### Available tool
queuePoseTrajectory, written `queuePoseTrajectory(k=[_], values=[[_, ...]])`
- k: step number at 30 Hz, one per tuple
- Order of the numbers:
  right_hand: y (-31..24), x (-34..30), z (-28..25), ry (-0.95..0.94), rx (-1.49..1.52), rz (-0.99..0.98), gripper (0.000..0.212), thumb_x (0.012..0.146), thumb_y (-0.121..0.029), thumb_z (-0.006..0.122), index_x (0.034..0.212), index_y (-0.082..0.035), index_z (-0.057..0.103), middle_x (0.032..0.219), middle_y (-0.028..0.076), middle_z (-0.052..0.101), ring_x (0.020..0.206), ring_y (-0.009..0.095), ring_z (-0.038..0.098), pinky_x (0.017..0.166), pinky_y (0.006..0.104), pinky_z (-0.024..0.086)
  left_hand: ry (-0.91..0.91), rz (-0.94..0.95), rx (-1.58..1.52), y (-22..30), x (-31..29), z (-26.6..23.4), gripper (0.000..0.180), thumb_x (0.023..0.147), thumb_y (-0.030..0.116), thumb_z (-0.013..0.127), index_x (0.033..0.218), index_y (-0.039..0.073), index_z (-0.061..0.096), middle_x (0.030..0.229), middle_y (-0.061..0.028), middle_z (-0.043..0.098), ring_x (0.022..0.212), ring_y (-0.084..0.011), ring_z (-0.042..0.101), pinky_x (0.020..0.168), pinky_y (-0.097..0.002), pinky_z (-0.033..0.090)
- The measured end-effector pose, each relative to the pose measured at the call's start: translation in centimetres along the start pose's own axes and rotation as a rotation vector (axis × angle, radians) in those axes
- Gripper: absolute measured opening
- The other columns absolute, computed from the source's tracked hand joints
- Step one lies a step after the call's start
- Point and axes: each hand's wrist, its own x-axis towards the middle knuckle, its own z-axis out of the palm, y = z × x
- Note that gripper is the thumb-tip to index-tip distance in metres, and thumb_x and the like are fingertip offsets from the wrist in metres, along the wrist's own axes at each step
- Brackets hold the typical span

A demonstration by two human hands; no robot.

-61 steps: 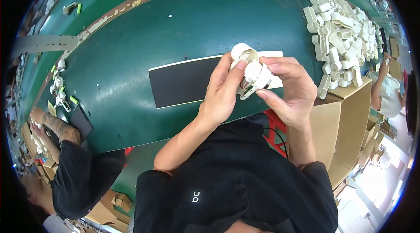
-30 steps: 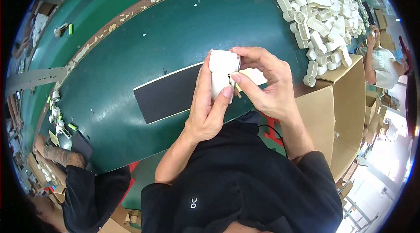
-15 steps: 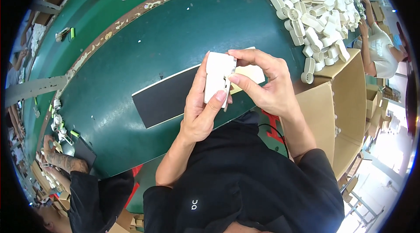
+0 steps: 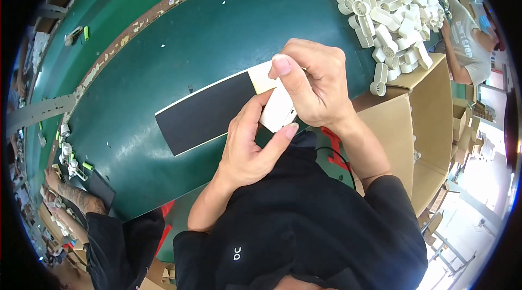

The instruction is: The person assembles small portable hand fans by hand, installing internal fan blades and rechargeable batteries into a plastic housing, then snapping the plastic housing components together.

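Grips casing in left fingers; curls right fingers at its far end, cannot tell if gripping. Likely mid-closing; next calls for even pressure.

The case in the left hand is white. Beside that hand, the mat is black with pale edges. Past the right hand, the parts are cream, the box brown. The table beneath is dark green, the shirt black with a white mark.

A white casing sits tilted in the left fingers.
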Motion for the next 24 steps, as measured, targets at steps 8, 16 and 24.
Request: queuePoseTrajectory(k=[8, 16, 24], values=[[0.9, -0.6, 0.5, -0.021, -0.157, 0.077, 0.041, 0.095, -0.015, 0.067, 0.061, 0.001, 0.053, 0.053, 0.013, 0.049, 0.045, 0.031, 0.047, 0.044, 0.0398, 0.035, 0.01, 0.109, 0.535, 0.1, 0.7, 0.4, 0.054, 0.091, 0.013, 0.075, 0.131, -0.016, 0.052, 0.1, -0.0273, 0.069, 0.086, -0.0426, 0.072, 0.076, -0.0454, 0.058], [0.2, -0.2, 0.8, -0.095, -0.216, 0.208, 0.05, 0.096, -0.028, 0.067, 0.057, -0.001, 0.053, 0.051, 0.014, 0.05, 0.044, 0.032, 0.049, 0.044, 0.041, 0.036, 0.018, 0.187, 0.722, -0.4, 0.7, 0.1, 0.049, 0.093, 0.015, 0.072, 0.127, -0.013, 0.051, 0.094, -0.0261, 0.068, 0.081, -0.0428, 0.071, 0.072, -0.0472, 0.057], [0.6, 0.2, 0.5, -0.144, -0.12, 0.431, 0.05, 0.101, -0.039, 0.061, 0.068, 0.0, 0.06, 0.057, 0.012, 0.057, 0.047, 0.029, 0.053, 0.048, 0.0389, 0.041, -0.008, 0.07, 0.624, -0.3, 1.5, -0.3, 0.035, 0.099, 0.014, 0.066, 0.124, -0.007, 0.053, 0.091, -0.0206, 0.068, 0.081, -0.0337, 0.072, 0.074, -0.0436, 0.059]])
